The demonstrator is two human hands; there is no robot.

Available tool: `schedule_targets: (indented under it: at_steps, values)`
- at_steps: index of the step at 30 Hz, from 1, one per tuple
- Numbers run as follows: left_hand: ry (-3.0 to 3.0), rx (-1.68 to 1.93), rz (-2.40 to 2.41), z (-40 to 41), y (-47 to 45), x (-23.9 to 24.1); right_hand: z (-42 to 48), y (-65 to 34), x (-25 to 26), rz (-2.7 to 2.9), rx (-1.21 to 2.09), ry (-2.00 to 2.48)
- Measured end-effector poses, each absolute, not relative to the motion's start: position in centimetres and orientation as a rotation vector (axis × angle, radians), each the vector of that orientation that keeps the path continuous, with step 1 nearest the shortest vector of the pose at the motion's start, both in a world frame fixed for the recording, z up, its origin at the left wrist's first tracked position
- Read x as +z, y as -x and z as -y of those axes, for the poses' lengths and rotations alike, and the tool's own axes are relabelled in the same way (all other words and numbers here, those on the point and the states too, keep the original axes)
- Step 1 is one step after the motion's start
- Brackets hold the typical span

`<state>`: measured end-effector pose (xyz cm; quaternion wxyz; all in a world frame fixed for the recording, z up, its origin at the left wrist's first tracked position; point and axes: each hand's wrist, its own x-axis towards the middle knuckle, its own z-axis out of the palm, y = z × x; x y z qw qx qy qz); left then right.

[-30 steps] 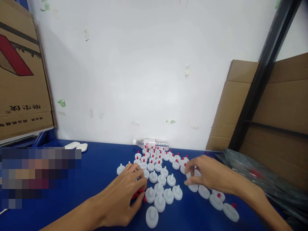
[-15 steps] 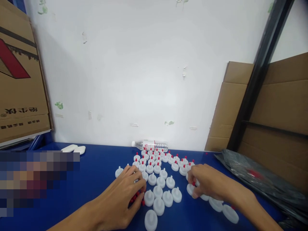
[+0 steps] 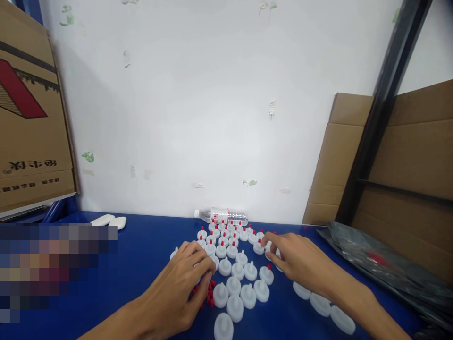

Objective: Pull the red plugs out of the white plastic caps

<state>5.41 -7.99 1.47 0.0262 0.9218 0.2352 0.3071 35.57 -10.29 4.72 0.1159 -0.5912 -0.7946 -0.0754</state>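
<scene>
White translucent lids with upright nozzles (image 3: 234, 285) stand on the blue table in loose groups, several of them topped with small red caps. My left hand (image 3: 184, 283) rests with curled fingers over a small pile of loose red caps (image 3: 211, 293). Its thumb and index fingertip meet, and whatever is between them is hidden. At the right group, my right hand (image 3: 288, 255) has thumb and index finger apart beside a red-capped lid (image 3: 258, 247), holding nothing that I can see. Another red-capped lid (image 3: 266, 275) sits just left of and below it.
A clear plastic bottle (image 3: 222, 216) lies along the white wall. Two white oval objects (image 3: 118, 222) sit at the back left. Grey plastic bags (image 3: 382, 264) lie at the right edge. Cardboard (image 3: 336, 156) leans by a dark post, and a carton (image 3: 31, 118) stands left.
My right hand has moved up and left, its fingers now apart. A red-capped lid now stands left of where that hand was. My left hand has barely moved; more red caps show beside it.
</scene>
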Motion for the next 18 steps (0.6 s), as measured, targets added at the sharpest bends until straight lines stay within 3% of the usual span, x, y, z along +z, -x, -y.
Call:
schedule_targets:
  at_steps: [10,18]
  values:
    - [-2.862,0.958,-0.707,8.0,-5.5,1.5,9.7,-35.9,2.5,2.469,-0.106,1.703]
    - [-2.856,0.981,-0.73,8.1,-5.5,1.5,9.4,-34.8,3.3,2.373,-0.378,1.669]
